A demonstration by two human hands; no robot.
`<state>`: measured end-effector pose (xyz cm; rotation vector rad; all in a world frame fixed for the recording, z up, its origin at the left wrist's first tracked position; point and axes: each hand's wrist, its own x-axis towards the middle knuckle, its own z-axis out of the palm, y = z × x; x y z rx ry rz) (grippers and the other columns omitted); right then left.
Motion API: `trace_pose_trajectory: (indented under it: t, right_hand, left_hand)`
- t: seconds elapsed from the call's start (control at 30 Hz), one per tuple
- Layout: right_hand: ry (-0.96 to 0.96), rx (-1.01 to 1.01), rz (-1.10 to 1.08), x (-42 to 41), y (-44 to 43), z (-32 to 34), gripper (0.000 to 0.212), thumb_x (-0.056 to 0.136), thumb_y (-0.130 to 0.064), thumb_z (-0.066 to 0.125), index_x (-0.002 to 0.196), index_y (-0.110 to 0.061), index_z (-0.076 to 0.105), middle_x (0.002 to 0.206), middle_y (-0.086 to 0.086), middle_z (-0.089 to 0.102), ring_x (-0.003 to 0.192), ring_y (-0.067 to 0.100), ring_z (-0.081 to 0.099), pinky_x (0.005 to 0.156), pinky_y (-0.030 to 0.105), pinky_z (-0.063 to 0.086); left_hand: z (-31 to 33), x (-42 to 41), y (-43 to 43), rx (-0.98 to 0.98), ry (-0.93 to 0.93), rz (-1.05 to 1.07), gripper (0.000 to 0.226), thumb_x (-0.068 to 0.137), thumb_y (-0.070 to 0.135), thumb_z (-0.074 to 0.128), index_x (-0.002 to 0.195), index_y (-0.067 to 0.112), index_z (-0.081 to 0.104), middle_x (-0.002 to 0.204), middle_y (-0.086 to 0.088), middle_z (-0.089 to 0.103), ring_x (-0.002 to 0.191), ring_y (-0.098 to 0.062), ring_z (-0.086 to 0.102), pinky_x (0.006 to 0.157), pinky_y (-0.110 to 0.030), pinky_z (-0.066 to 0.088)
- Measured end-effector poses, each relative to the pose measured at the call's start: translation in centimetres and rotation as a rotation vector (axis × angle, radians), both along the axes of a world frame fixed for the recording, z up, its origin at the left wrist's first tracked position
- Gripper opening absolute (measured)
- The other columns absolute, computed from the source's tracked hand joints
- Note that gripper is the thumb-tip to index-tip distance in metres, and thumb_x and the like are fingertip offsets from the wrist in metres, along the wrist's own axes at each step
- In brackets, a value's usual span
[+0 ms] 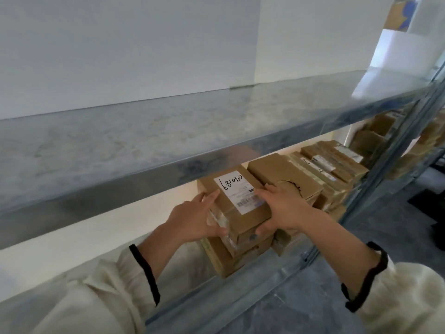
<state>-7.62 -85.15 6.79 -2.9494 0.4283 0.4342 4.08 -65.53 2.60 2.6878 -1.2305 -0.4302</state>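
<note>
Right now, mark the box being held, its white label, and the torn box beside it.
held box point(251, 216): head view, bare cardboard on top, near the front corner.
white label point(237, 191): head view, middle of the label.
torn box point(272, 169): head view, top face behind the tear.

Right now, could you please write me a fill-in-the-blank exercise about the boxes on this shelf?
The left hand and the right hand grip a cardboard box whose label is ____. The neighbouring box has a torn ____ in its top. The shelf above them is made of ____.
Missing words: white; hole; metal.
</note>
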Motion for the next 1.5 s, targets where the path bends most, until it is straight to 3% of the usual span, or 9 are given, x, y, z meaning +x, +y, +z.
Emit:
trace_pose_trajectory:
  t: [0.13, 0.27, 0.4, 0.57, 0.73, 1.0, 1.2, 1.33, 1.5]
  right_hand:
    - [0.018, 0.086, 0.049, 0.3, -1.0, -0.5, 0.115, 0.064, -0.06, 0.074, 0.15, -0.027, 0.006, 0.157, 0.007, 0.009, 0.141, 0.023, 0.021, 0.112, 0.039, 0.028]
    - [-0.051, 0.309, 0.051, 0.6, -1.8, -1.4, 0.103, 0.075, -0.064, 0.062, 0.15, -0.026, 0.003, 0.148, -0.001, 0.033, 0.129, 0.017, 0.042, 0.105, 0.034, 0.038]
    - [-0.076, 0.564, -0.098, 1.6, -2.3, -3.0, 0.099, 0.083, -0.058, 0.056, 0.151, -0.014, -0.001, 0.147, -0.002, 0.039, 0.126, 0.017, 0.046, 0.103, 0.03, 0.039]
    - [-0.101, 0.951, -0.291, 2.5, -2.7, -4.0, 0.079, 0.075, -0.041, 0.075, 0.138, -0.017, 0.032, 0.134, -0.003, 0.05, 0.117, 0.015, 0.05, 0.097, 0.03, 0.043]
    - [-0.145, 0.993, -0.213, 2.5, -2.9, -3.7, 0.081, 0.072, -0.034, 0.079, 0.138, -0.022, 0.033, 0.132, -0.008, 0.052, 0.108, 0.008, 0.049, 0.092, 0.024, 0.04]
    - [-0.256, 0.864, 0.07, 0.8, -1.8, -0.7, 0.113, 0.072, -0.037, 0.078, 0.147, -0.039, -0.006, 0.116, -0.036, 0.035, 0.113, -0.003, 0.042, 0.099, 0.021, 0.032]
    - [-0.182, 0.825, 0.256, -0.8, 2.4, -0.5, 0.109, 0.071, -0.044, 0.076, 0.144, -0.049, -0.005, 0.133, -0.023, 0.048, 0.113, -0.004, 0.048, 0.104, 0.022, 0.034]
    - [-0.14, 0.833, 0.361, -0.8, 7.4, -1.0, 0.109, 0.071, -0.045, 0.076, 0.143, -0.051, -0.005, 0.132, -0.026, 0.046, 0.11, -0.004, 0.048, 0.096, 0.017, 0.037]
    - [-0.063, 0.841, 0.529, -0.9, 16.9, -1.2, 0.107, 0.071, -0.047, 0.076, 0.143, -0.052, -0.004, 0.119, -0.032, 0.041, 0.102, -0.007, 0.045, 0.088, 0.011, 0.035]
  left_hand:
    - [0.3, -1.2, -0.3, 0.071, 0.051, 0.032, 0.125, 0.063, 0.077, 0.062, 0.148, 0.032, -0.017, 0.16, 0.004, 0.0, 0.135, -0.022, 0.038, 0.101, -0.035, 0.041]
    - [-0.5, -1.6, -0.4, -0.094, 0.432, 0.171, 0.132, 0.062, 0.073, 0.068, 0.144, 0.034, -0.028, 0.158, 0.012, 0.009, 0.14, -0.012, 0.026, 0.112, -0.033, 0.031]
    - [-0.3, -1.5, -1.4, -0.271, 0.586, 0.411, 0.11, 0.08, 0.053, 0.066, 0.15, 0.022, -0.013, 0.152, 0.006, 0.03, 0.128, -0.014, 0.043, 0.092, -0.019, 0.04]
    - [0.0, -1.6, -2.3, -0.254, 0.74, 0.561, 0.106, 0.062, 0.074, 0.062, 0.146, 0.042, 0.005, 0.136, 0.0, 0.049, 0.09, -0.022, 0.066, 0.078, -0.041, 0.058]
    - [0.0, -2.5, -2.6, -0.32, 0.705, 0.562, 0.091, 0.077, 0.062, 0.06, 0.144, 0.044, 0.002, 0.135, 0.0, 0.05, 0.089, -0.02, 0.067, 0.073, -0.037, 0.06]
    - [1.2, -5.7, -0.2, -0.611, 0.509, 0.601, 0.114, 0.073, 0.051, 0.073, 0.14, 0.055, -0.019, 0.118, 0.021, 0.051, 0.096, -0.006, 0.061, 0.067, -0.043, 0.06]
    - [2.1, -10.2, 4.4, -0.68, 0.39, 0.676, 0.112, 0.075, 0.046, 0.071, 0.139, 0.052, -0.02, 0.12, 0.017, 0.051, 0.094, 0.003, 0.056, 0.068, -0.012, 0.053]
    - [1.8, -12.8, 9.4, -0.732, 0.384, 0.778, 0.113, 0.075, 0.045, 0.072, 0.14, 0.052, -0.02, 0.125, 0.018, 0.05, 0.107, -0.002, 0.055, 0.078, -0.015, 0.054]
    - [1.7, -17.6, 18.5, -0.799, 0.322, 0.944, 0.111, 0.078, 0.041, 0.071, 0.139, 0.052, -0.021, 0.121, 0.029, 0.045, 0.103, 0.014, 0.05, 0.081, -0.008, 0.048]
